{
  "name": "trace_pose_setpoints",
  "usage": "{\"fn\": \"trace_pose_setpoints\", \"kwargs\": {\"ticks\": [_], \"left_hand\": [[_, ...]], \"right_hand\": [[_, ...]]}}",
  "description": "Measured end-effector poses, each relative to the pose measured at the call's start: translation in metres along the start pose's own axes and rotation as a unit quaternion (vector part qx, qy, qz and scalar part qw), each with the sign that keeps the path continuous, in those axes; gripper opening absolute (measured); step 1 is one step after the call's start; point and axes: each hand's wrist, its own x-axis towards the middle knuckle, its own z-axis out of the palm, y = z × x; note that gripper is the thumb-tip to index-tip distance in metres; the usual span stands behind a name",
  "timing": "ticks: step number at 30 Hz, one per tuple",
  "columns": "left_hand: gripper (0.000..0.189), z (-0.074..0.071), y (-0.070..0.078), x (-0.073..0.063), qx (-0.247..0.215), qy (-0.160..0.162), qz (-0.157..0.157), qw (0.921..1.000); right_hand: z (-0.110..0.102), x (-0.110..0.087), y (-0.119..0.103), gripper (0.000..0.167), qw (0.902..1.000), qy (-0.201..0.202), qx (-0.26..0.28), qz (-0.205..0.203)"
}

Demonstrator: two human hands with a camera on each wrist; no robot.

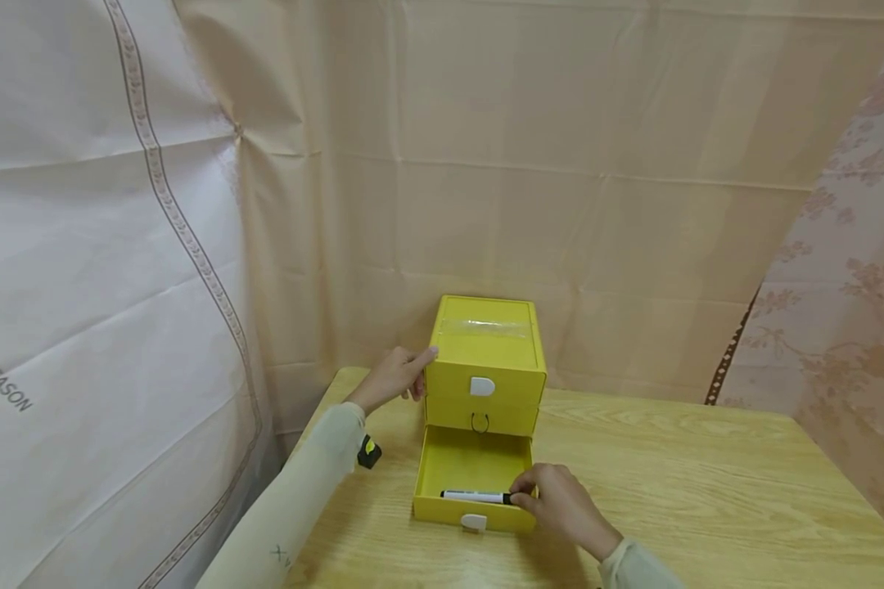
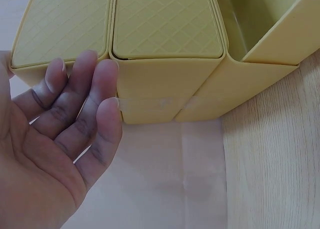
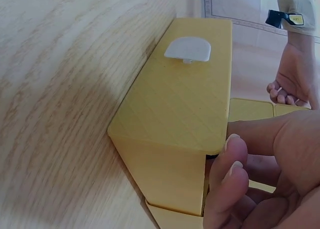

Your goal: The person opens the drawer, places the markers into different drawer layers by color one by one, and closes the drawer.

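Note:
A small yellow drawer unit [image 1: 486,352] stands on the table, its bottom drawer [image 1: 449,511] pulled out towards me. Inside that drawer, close to its front wall, a white marker [image 1: 475,496] with black ends lies crosswise. My right hand [image 1: 563,505] pinches the marker's right end between thumb and fingers over the drawer's right front corner. In the right wrist view the drawer front hides most of the marker. My left hand [image 1: 394,378] touches the unit's upper left side, thumb at the top edge; the left wrist view shows its fingers [image 2: 102,124] loosely bent against the yellow side.
The upper drawer has a white tab handle [image 1: 482,386], the middle one a dark loop [image 1: 480,422]. Clear tape [image 1: 482,327] crosses the unit's top. The wooden table [image 1: 670,474] reaches to hanging cloths behind and at both sides. A black band [image 1: 369,451] sits by my left wrist.

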Motion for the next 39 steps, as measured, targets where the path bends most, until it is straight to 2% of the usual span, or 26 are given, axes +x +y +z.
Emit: {"fn": "trace_pose_setpoints", "kwargs": {"ticks": [12,21,32,39], "left_hand": [[0.079,0.0,0.002,-0.002,-0.008,-0.005,-0.005,0.9999],[0.08,0.0,0.001,-0.001,-0.011,-0.003,0.001,0.9999],[0.081,0.0,-0.002,0.0,-0.012,-0.005,0.0,0.9999],[0.079,0.0,-0.002,0.001,-0.012,-0.003,0.0,0.9999]], "right_hand": [[-0.001,-0.003,0.0,0.006,0.9996,0.002,0.014,0.024],[-0.004,-0.007,0.006,0.005,0.9989,0.007,0.039,0.025],[-0.009,-0.015,0.013,0.006,0.9987,0.031,0.037,0.017],[-0.011,-0.019,0.014,0.007,0.9981,0.029,0.048,0.024]]}}
